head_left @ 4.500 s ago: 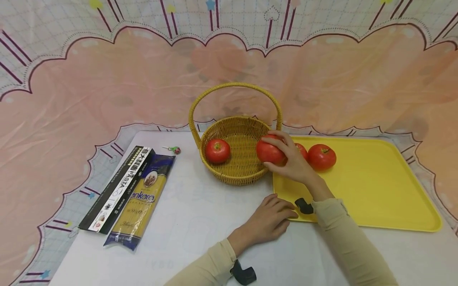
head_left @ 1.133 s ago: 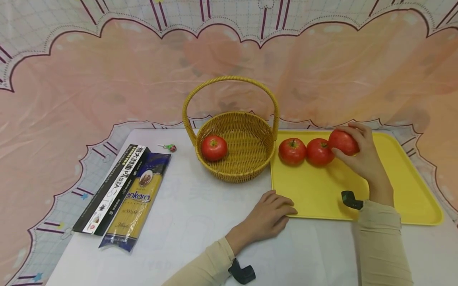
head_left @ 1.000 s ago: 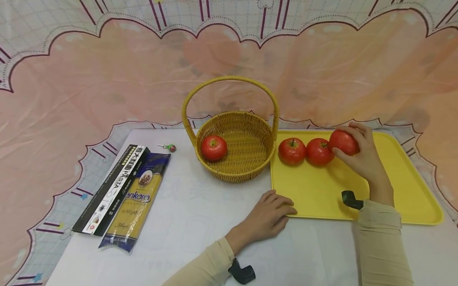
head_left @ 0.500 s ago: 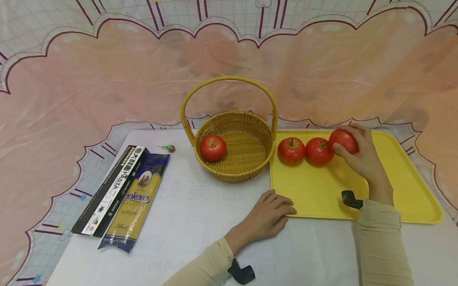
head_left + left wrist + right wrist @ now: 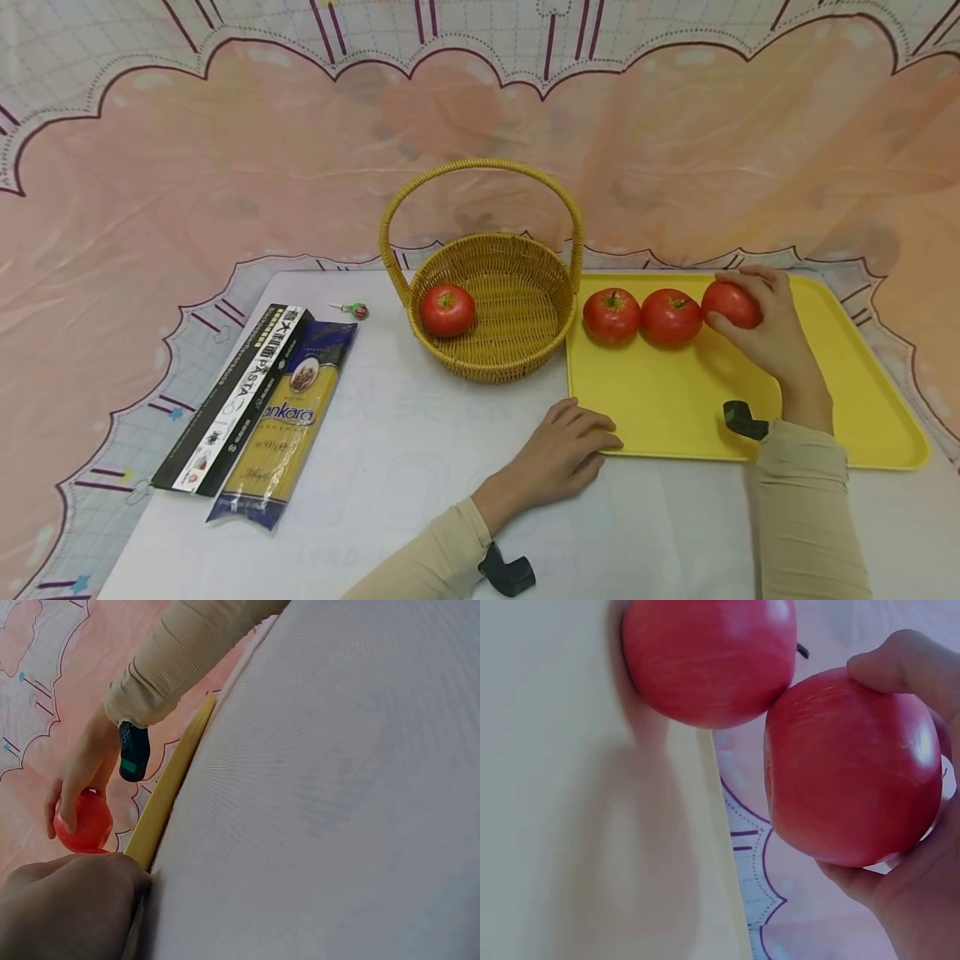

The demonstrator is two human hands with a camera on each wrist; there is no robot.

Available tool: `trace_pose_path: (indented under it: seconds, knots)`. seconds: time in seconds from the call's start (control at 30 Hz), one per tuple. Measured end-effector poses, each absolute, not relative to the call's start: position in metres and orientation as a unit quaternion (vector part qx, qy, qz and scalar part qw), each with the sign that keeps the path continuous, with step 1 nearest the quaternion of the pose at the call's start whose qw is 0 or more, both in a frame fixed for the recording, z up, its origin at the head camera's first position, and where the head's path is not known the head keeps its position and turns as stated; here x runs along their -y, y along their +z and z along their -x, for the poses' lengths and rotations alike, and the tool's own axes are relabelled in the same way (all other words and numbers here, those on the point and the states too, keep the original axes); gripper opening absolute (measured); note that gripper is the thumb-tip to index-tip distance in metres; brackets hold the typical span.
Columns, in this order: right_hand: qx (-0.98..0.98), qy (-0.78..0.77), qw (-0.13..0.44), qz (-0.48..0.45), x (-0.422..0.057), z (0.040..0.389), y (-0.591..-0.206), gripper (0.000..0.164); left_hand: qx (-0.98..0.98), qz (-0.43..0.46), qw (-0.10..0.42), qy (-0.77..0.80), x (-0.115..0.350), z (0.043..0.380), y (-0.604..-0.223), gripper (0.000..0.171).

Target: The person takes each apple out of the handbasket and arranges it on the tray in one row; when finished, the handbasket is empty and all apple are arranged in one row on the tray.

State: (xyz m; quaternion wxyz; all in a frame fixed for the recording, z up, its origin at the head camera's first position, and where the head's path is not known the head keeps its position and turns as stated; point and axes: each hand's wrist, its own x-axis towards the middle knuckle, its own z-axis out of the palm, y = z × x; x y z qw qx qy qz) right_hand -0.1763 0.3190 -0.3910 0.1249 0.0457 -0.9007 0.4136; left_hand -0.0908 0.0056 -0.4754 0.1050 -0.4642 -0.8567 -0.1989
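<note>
My right hand (image 5: 772, 333) grips a red apple (image 5: 731, 305), fingers over its top and thumb on its near side. In the right wrist view, that apple (image 5: 851, 769) is tilted and held off the yellow tray (image 5: 840, 408), close against the neighbouring apple (image 5: 709, 656). Two more red apples, the left one (image 5: 612, 317) and the middle one (image 5: 671, 317), sit on the tray's back left part. Another apple (image 5: 447, 311) lies in the wicker basket (image 5: 491, 371). My left hand (image 5: 558, 450) rests with relaxed fingers on the tray's front left corner.
Left of the basket lie a black pasta box (image 5: 232, 400), a yellow-and-blue pasta packet (image 5: 285, 425) and a small lollipop (image 5: 358, 311). The basket's tall handle (image 5: 483, 164) arches upward beside the tray. A patterned cloth (image 5: 300, 183) hangs behind the white table.
My right hand has carried an apple from the basket's right rim to the right end of the tray's row, shifting slightly right and down lately. My left hand has stayed put.
</note>
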Motion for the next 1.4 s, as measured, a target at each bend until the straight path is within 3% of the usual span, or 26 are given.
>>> trace_pose_path:
  seconds: [1.4]
  knots:
    - [0.912,0.401,0.080,-0.017,-0.335,0.185,-0.423,0.056,0.856,0.465,0.112,-0.196,-0.006,0.091,-0.474,0.023]
